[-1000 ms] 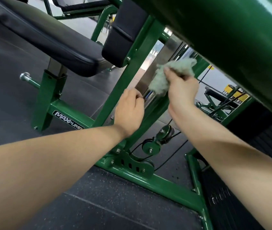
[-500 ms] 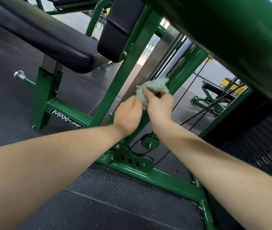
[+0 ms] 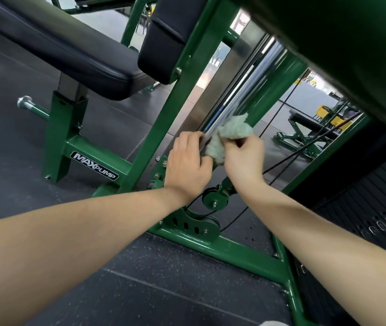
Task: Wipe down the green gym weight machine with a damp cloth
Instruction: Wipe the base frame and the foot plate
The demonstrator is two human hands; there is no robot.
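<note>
The green weight machine [image 3: 182,90] fills the view, with slanted green frame tubes and a shiny chrome guide rod [image 3: 241,95] running down between them. A crumpled pale green cloth [image 3: 228,137] is wrapped against the lower part of the chrome rod. My right hand [image 3: 243,158] pinches the cloth from the right. My left hand [image 3: 187,163] is curled around the rod's lower end just left of the cloth, its fingertips touching the cloth's edge.
A black padded seat [image 3: 57,43] and back pad [image 3: 166,36] sit upper left. A green base bar [image 3: 234,250] with pulleys [image 3: 214,201] and black cables [image 3: 279,128] lies below my hands. The black weight stack [image 3: 363,220] stands at right. A big green tube [image 3: 352,43] overhangs.
My right hand slid the cloth down the chrome rod from high up to beside my left hand, then slightly back up. The left hand kept its place at the rod's lower end.
</note>
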